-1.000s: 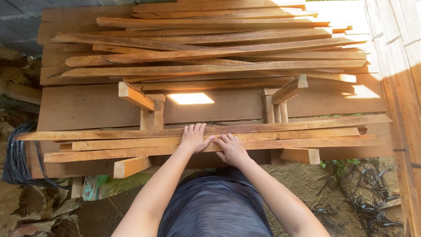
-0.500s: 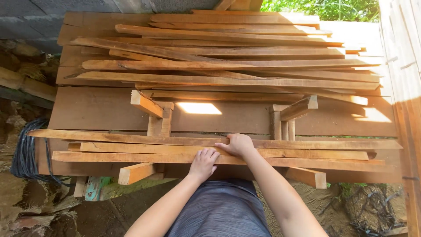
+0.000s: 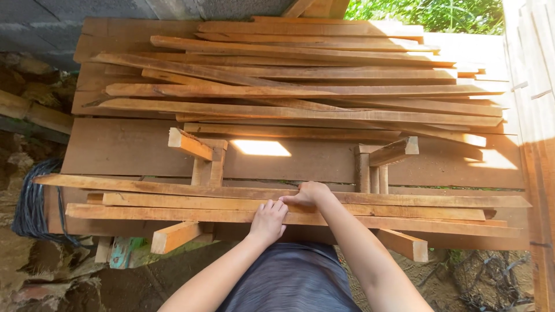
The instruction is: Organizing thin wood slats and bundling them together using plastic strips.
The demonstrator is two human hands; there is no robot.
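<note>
Three long wooden slats lie side by side across two short wooden supports in front of me. My left hand (image 3: 268, 220) rests with fingers curled on the nearest slat (image 3: 144, 214) and touches the middle slat (image 3: 173, 201). My right hand (image 3: 310, 193) reaches farther and grips the edge of the farthest slat (image 3: 144, 186). Both forearms stretch out from my grey shirt at the bottom of the view.
A large pile of long wooden slats (image 3: 289, 86) lies on wide boards (image 3: 115, 150) behind. Short wooden blocks (image 3: 192, 145) (image 3: 393, 151) stick up as supports. A coil of black cable (image 3: 29, 202) sits at left, a wooden wall (image 3: 535, 115) at right, dirt ground below.
My right hand moved from the near slats out to the farthest slat and closed on its edge. My left hand shifted back onto the nearest slat. The view tilted slightly.
</note>
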